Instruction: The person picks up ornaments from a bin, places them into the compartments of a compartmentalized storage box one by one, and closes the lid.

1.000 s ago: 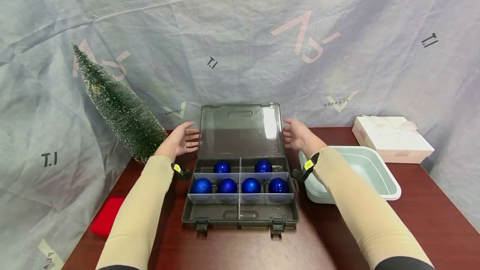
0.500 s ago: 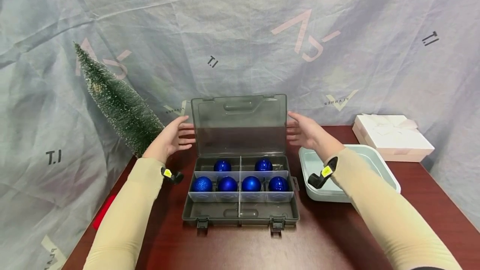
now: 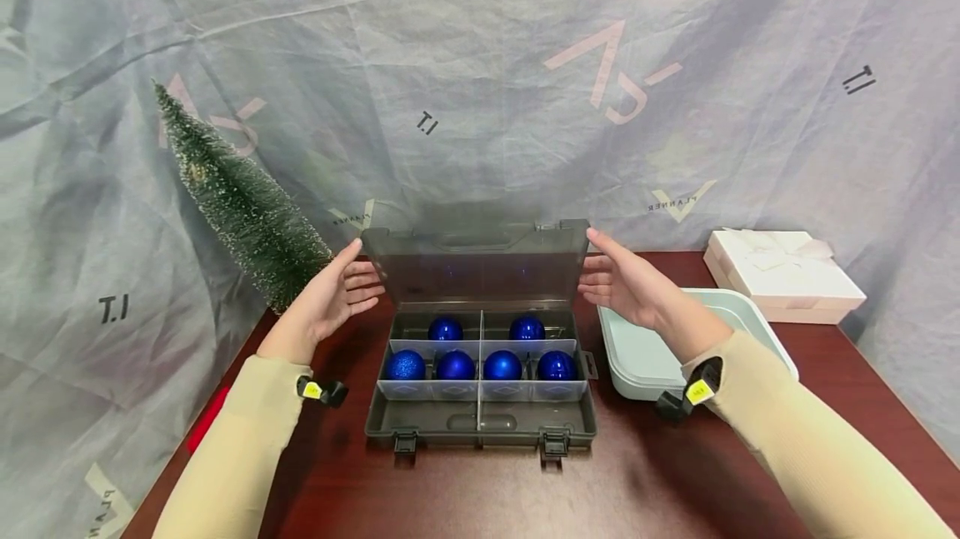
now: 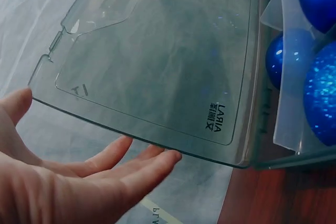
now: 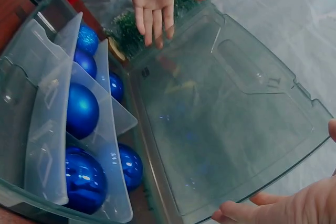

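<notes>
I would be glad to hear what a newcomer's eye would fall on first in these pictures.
Probably the six blue balls, bright in the open grey box: two in its back row, four in the middle. Next, perhaps, the raised lid behind them, with the left hand at its left edge and the right hand at its right. The tree beyond the left hand also stands out.

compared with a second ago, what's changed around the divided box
The smoky lid has swung forward from leaning back, toward closing over the divided box. The left grip and right grip have come forward with it, touching its side edges; nothing was visibly let go. The six blue baubles, mint tub, white gift box and Christmas tree stayed put.
</notes>
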A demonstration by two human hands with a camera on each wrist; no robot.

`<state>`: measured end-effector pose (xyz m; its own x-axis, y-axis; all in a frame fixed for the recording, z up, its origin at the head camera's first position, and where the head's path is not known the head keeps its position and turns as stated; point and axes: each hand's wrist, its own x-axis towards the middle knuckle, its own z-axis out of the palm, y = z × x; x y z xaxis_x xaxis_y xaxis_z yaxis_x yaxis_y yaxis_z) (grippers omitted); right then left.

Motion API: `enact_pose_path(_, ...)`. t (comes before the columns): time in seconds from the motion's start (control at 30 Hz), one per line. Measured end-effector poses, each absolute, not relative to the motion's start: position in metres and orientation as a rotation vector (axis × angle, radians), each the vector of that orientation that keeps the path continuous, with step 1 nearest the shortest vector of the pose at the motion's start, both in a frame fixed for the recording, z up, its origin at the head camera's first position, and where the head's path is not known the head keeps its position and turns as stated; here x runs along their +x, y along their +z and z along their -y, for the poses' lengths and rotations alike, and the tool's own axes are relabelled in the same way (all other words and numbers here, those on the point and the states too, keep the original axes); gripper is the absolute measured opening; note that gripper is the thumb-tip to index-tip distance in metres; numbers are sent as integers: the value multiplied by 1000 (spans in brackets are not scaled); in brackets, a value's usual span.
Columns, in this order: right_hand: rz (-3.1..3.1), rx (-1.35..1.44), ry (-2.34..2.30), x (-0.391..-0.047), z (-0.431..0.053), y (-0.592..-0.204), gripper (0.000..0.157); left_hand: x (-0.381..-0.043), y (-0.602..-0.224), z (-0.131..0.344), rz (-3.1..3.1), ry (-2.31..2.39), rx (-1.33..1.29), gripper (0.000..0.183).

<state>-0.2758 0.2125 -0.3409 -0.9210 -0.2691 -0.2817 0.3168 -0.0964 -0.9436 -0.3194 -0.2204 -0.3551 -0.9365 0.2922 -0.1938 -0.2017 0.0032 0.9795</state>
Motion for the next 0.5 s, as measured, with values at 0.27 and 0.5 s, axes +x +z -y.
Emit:
enact_pose_path(0.27, -1727, -41, -2098, -258, -219, -345, 99, -300, -360, 227, -1953, 1980, 228, 88)
enact_pose_path(0.5, -1766, -85, -2060, -243, -219, -351, 80, -278, -364, 234, -1884, 2013, 339, 74)
